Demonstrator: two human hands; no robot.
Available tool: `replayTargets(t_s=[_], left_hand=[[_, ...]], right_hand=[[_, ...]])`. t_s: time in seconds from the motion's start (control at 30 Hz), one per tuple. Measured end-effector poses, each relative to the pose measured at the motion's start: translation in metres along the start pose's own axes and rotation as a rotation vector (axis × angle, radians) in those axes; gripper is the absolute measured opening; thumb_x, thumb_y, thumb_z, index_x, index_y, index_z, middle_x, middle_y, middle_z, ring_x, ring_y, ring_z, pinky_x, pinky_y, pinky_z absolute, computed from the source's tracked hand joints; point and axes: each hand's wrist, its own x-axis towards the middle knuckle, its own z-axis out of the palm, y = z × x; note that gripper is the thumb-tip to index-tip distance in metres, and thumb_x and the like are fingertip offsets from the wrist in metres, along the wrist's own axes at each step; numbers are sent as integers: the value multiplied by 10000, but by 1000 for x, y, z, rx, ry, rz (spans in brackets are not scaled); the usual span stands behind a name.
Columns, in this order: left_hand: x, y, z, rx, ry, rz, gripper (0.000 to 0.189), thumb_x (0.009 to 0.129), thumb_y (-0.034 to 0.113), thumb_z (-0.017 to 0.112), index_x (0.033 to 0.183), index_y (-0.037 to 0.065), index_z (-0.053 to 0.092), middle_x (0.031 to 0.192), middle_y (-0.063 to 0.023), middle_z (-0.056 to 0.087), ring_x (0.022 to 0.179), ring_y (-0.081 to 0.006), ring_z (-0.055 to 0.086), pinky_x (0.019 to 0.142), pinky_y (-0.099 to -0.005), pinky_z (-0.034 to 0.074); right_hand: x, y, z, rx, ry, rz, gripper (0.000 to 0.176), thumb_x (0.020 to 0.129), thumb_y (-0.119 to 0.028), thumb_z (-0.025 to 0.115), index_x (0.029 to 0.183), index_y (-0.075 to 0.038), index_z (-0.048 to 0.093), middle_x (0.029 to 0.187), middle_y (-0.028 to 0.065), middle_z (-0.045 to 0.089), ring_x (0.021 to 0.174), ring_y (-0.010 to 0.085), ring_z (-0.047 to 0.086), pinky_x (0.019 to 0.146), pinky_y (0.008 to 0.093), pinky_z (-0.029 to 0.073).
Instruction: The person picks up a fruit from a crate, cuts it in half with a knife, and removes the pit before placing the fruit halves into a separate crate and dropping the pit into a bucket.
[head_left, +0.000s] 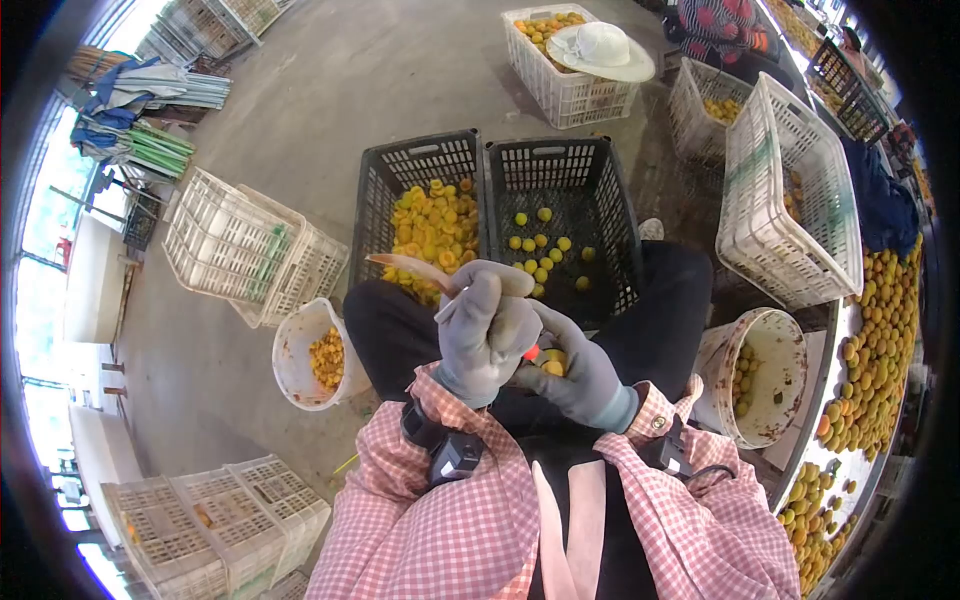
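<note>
My left hand point(488, 330), in a grey glove, is closed around what looks like a knife point(412, 270), its curved, brownish blade pointing to the left. A red spot between the hands may be the handle's end. Close beside it, my right hand point(585, 378), also gloved, has its fingers curled around a yellow-orange apricot point(553, 365). Beyond my hands stand two black crates. The left crate point(420, 152) contains many cut, pitted apricots point(435, 220); the right crate point(550, 155) has several whole yellow apricots point(542, 262) on its bottom.
A white bucket point(290, 345) with orange pieces stands at left, another bucket point(785, 390) with fruit at right. White crates point(240, 245) are stacked on both sides. A sun hat point(603, 50) lies on a filled crate. Apricots point(880, 330) cover the right-hand table; a person point(725, 30) sits beyond.
</note>
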Motion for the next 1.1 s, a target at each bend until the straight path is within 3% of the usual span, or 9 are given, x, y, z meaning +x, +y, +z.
replayTargets(t_s=[0.13,0.33,0.4,0.57,0.63,0.77,0.9,0.97,1.1], left_hand=[[-5,7,9,7,-43,17,306,996,297,459,969,13,573,496,32,380,392,-65,294,420,-243,259],[-8,7,8,9,-3,-76,304,996,310,455,951,28,559,495,32,369,397,-63,304,419,-236,259],[-6,9,16,-3,-30,-88,304,993,315,461,952,31,561,495,31,365,396,-65,299,421,-234,258],[-4,9,29,117,31,-49,328,993,346,450,955,41,565,492,54,333,387,-50,274,424,-227,253],[1,7,24,-310,83,-205,354,1000,376,417,964,62,577,498,80,300,387,-30,258,424,-222,256],[5,6,23,-33,126,-146,373,1002,404,397,981,95,605,519,99,279,408,-21,247,431,-209,251],[33,3,-16,-98,179,-60,350,996,367,436,971,73,624,524,99,272,401,-15,244,388,-187,228],[36,11,-41,-201,236,-9,336,997,330,443,978,56,635,527,92,280,394,-15,247,370,-176,239],[25,48,-74,-284,117,46,343,1006,302,423,1009,22,621,527,82,291,399,-19,274,376,-177,271]], right_hand=[[3,-12,-5,-187,-92,-47,748,830,-95,708,1434,-25,272,1249,134,577,1110,161,563,918,291,450],[5,0,-3,10,-109,-204,845,774,-157,768,1429,3,259,1134,189,625,999,294,646,820,318,504],[6,-12,-8,-406,-20,-402,842,752,-175,781,1403,31,289,989,192,656,849,360,665,698,363,530],[19,-10,-23,-613,15,-927,729,682,-193,804,1273,41,446,783,137,625,616,312,634,505,376,486],[23,-8,-26,-659,-32,-1119,681,660,-194,806,1221,38,497,732,120,604,565,289,614,463,368,463],[21,0,-14,-648,-44,-972,544,703,-219,771,1162,-11,566,738,101,590,541,264,581,460,342,440],[21,23,-4,-223,198,-650,433,882,-301,652,1200,-26,552,852,100,608,583,202,576,515,304,453],[17,17,-8,449,176,108,418,944,-361,551,1209,-38,536,858,61,614,645,144,571,559,292,467],[62,58,-20,789,147,452,474,967,-453,456,1232,-61,487,951,42,573,793,129,574,620,251,465]])
